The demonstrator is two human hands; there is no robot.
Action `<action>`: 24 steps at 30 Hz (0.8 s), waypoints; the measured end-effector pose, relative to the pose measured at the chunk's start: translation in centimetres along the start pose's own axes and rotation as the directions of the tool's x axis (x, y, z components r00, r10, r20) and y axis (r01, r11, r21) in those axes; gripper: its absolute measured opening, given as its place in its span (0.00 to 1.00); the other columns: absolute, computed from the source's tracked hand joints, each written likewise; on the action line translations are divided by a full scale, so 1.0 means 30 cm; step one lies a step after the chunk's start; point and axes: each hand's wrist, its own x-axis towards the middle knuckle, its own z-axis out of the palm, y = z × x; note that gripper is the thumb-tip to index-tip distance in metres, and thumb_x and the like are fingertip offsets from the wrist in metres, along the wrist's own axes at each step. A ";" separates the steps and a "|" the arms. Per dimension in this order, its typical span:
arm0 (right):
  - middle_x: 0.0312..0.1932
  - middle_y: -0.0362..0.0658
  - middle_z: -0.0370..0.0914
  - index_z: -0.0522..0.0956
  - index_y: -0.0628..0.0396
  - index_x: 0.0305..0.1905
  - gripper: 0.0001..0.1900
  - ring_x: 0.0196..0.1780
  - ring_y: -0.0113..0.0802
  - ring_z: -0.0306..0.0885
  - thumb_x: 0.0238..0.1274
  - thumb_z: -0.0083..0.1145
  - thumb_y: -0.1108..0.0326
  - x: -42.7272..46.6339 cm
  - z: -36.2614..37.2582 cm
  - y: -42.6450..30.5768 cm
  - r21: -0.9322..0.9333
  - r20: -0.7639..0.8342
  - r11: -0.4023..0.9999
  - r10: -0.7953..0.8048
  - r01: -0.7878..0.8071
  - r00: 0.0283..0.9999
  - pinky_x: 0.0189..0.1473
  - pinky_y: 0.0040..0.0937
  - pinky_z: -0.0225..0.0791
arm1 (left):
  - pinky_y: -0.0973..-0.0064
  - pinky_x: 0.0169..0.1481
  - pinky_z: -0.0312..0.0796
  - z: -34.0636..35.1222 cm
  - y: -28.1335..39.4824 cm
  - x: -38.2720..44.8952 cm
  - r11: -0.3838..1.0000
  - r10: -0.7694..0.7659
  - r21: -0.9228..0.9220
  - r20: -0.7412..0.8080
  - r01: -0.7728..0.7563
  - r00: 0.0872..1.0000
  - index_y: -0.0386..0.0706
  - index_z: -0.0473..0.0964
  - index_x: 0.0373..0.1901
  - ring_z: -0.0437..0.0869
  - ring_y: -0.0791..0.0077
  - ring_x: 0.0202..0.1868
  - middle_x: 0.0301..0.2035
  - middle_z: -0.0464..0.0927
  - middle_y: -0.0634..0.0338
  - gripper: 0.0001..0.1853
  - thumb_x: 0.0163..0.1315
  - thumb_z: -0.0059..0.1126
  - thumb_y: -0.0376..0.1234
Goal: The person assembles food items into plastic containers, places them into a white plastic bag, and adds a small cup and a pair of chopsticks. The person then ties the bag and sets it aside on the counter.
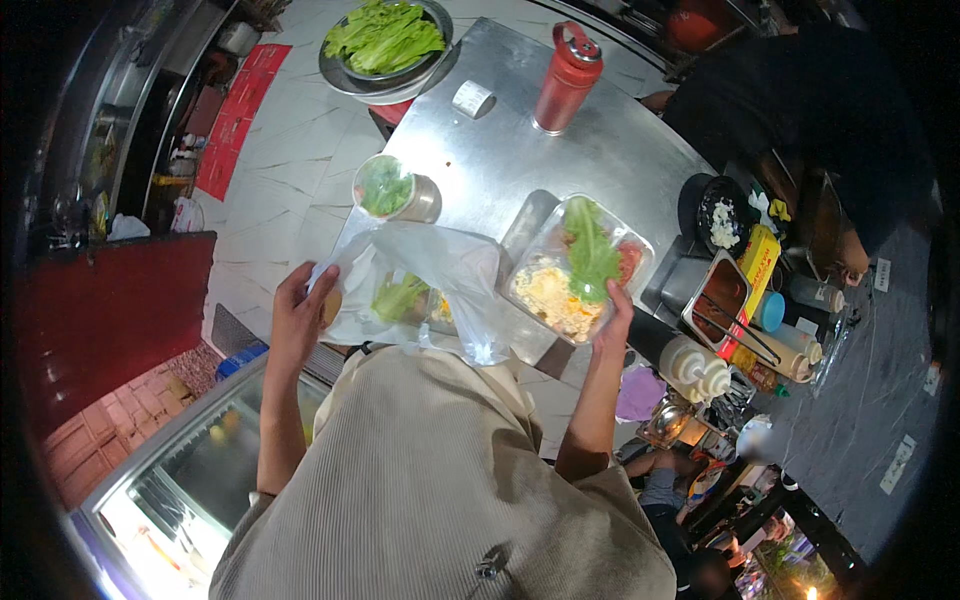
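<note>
My left hand [298, 305] grips the edge of a translucent plastic bag [390, 255] at the near end of the steel table. Through the bag, a clear food container with lettuce [401, 298] and some yellow food shows. Off to the right, my right hand [615, 315] holds a clear plastic food container [529, 296] by its near right corner. A lettuce leaf [589, 251], a pale yellow crumbly food [559, 300] and something red [630, 259] fill that container. Just beyond the bag stands a round clear-topped tub [385, 187] with greens inside.
A red tumbler [566, 82] and a receipt [471, 99] stand farther back on the steel table [487, 150]. Lettuce fills a bowl [386, 41] at the far left. Squeeze bottles [694, 367], a sauce pan with tongs [716, 296] and a co-worker [795, 112] are on the right.
</note>
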 end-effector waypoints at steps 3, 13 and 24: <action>0.64 0.50 0.81 0.73 0.62 0.71 0.30 0.66 0.47 0.80 0.68 0.64 0.61 -0.014 -0.051 -0.031 0.064 0.038 0.996 -0.071 0.068 0.997 0.70 0.44 0.72 | 0.77 0.29 0.65 -0.012 -0.015 0.034 0.994 0.051 -0.097 0.092 -0.042 0.994 0.36 0.78 0.36 0.70 0.83 0.23 0.21 0.69 0.68 0.15 0.77 0.62 0.39; 0.61 0.53 0.82 0.74 0.64 0.69 0.32 0.59 0.47 0.84 0.64 0.63 0.60 -0.662 0.489 -0.258 0.142 0.112 0.976 -0.182 0.165 0.977 0.64 0.46 0.78 | 0.79 0.33 0.68 -0.049 -0.113 0.188 0.944 0.285 -0.288 0.464 -0.161 0.839 0.36 0.80 0.46 0.76 0.84 0.27 0.28 0.76 0.66 0.10 0.78 0.57 0.34; 0.59 0.56 0.81 0.73 0.65 0.67 0.31 0.59 0.49 0.84 0.64 0.63 0.59 -0.920 0.801 0.311 0.147 0.019 0.864 0.484 -0.481 0.875 0.65 0.47 0.78 | 0.78 0.47 0.73 -0.049 -0.338 0.420 0.883 0.408 -0.410 0.430 -0.228 0.805 0.33 0.83 0.50 0.79 0.80 0.36 0.30 0.81 0.65 0.17 0.80 0.56 0.40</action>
